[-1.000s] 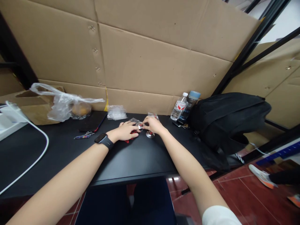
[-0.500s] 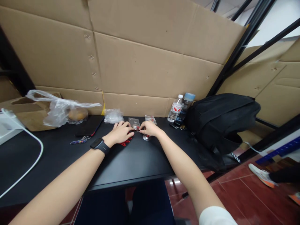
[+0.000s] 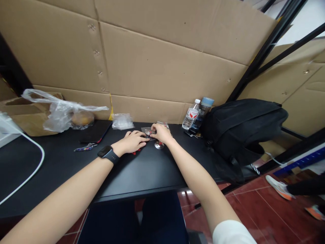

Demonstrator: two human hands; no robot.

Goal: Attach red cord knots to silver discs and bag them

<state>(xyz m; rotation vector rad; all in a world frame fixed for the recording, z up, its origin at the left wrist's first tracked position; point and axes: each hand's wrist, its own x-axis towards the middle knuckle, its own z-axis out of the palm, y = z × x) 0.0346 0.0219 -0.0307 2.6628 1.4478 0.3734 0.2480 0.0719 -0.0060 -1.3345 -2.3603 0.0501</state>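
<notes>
Two bare hands meet at the far middle of the black desk (image 3: 152, 169), fingertips almost touching over a cluster of small parts. The left hand (image 3: 132, 141), with a black smartwatch (image 3: 108, 154) on its wrist, lies flat and loosely open, palm down, pressing on a small red-and-black item (image 3: 135, 151) of which only an edge shows beneath the fingers. The right hand (image 3: 160, 133) is curled, its fingertips pinched on a small clear plastic packet (image 3: 146, 130) lying just ahead of both hands; whether it truly grips the packet or only touches it is hard to tell. A small shiny metal dome-shaped piece (image 3: 159, 145) sits on the desk just beneath the right wrist, nearer that hand, untouched. The cluster lies straight ahead, between the hands, its spread running left to right. Further off stand a clear water bottle (image 3: 191, 117), a black backpack (image 3: 241, 128), and a crumpled clear plastic bag (image 3: 61, 112).
</notes>
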